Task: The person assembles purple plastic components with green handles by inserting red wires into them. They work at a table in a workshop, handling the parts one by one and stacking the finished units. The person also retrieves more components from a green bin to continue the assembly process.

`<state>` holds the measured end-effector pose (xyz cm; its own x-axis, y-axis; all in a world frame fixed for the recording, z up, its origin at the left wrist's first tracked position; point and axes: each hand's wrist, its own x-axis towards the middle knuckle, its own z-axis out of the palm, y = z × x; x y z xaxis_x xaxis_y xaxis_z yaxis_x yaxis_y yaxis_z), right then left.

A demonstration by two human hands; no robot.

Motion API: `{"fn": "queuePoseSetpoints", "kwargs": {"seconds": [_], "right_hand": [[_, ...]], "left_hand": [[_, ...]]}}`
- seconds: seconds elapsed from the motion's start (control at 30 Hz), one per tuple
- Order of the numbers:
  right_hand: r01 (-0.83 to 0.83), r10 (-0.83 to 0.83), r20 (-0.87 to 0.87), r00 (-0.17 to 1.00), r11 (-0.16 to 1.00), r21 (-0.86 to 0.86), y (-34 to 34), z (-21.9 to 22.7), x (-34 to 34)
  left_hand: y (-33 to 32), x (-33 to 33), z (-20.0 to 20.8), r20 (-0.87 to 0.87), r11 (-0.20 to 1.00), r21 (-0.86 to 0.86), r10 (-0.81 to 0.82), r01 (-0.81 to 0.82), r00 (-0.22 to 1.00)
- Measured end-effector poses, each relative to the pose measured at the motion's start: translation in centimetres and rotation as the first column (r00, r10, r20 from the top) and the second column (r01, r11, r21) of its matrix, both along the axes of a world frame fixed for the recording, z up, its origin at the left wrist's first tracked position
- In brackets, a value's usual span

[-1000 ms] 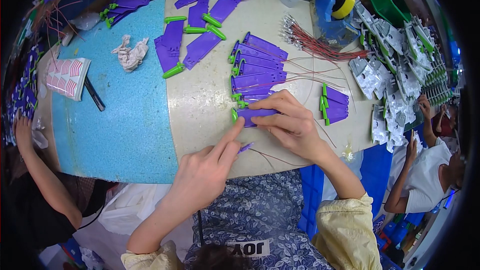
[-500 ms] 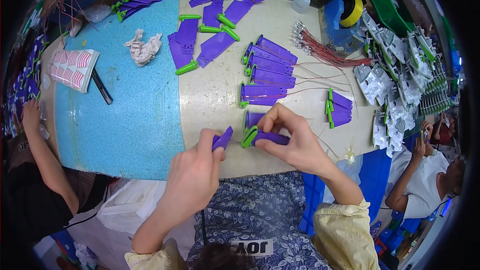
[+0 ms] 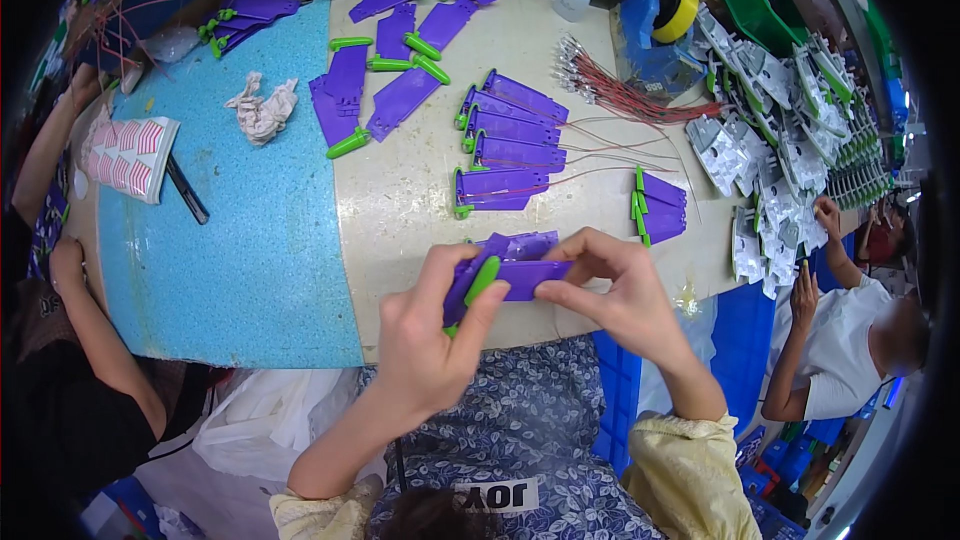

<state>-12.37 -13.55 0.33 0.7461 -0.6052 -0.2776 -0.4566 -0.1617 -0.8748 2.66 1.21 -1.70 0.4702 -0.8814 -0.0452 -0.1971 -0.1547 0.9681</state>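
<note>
My left hand [image 3: 420, 335] and my right hand [image 3: 625, 285] meet near the table's front edge. Between them is a flat purple plastic part [image 3: 528, 278] with a rounded green end [image 3: 484, 278]. My left fingers grip the green end along with a small purple piece [image 3: 463, 290], partly hidden by them; whether the two are joined I cannot tell. My right thumb and fingers pinch the flat purple end. Just behind lies a purple shell [image 3: 535, 242], partly covered. Farther back, several purple shells with red wires [image 3: 510, 188] lie in a column.
Loose purple-green parts [image 3: 405, 90] lie at the back; a small stack [image 3: 662, 206] sits right. A red wire bundle [image 3: 630, 98], silver-green parts [image 3: 775, 155], yellow tape [image 3: 676, 10] and a squeeze bottle [image 3: 574, 2] stand around. Left are crumpled tissue [image 3: 262, 108], a tissue pack [image 3: 130, 155] and a pen [image 3: 188, 190]. Co-workers sit at both sides.
My left hand has moved right with the small purple piece, up to the part in my right hand, and now also grips its green end. The view has shifted slightly.
</note>
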Motion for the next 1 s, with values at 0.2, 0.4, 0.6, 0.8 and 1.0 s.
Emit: {"fn": "queuePoseSetpoints", "kwargs": {"seconds": [0.2, 0.4, 0.6, 0.8, 1.0], "right_hand": [[-0.093, 0.089, -0.029, 0.996, 0.958, -0.27, 0.1, 2.3, -0.7], [0.062, -0.063, 0.051, 0.997, 0.998, 0.023, -0.6, 4.4, -2.5], [-0.152, 0.218, 0.179, 0.959, 0.934, -0.324, 2.1, 3.6, -2.5], [0.021, 0.069, 0.225, 0.972, 0.927, -0.373, 0.2, 2.6, -3.1], [0.09, -0.021, 0.219, 0.976, 0.946, -0.312, 0.2, 2.5, -5.0]], "left_hand": [[-1.7, 0.5, 1.3, 0.064, 0.935, 0.114, -0.344, 0.335, 0.937], [-2.0, 1.7, 0.9, -0.662, 0.932, 0.181, -0.121, 0.315, 0.74], [-2.3, 1.8, 0.9, -0.833, 0.903, 0.195, -0.053, 0.382, 0.551], [-1.4, 1.8, 0.4, -0.907, 0.883, 0.154, -0.052, 0.444, 0.418], [-1.6, 1.3, -0.3, -0.955, 0.839, 0.038, -0.13, 0.542, 0.268]]}}
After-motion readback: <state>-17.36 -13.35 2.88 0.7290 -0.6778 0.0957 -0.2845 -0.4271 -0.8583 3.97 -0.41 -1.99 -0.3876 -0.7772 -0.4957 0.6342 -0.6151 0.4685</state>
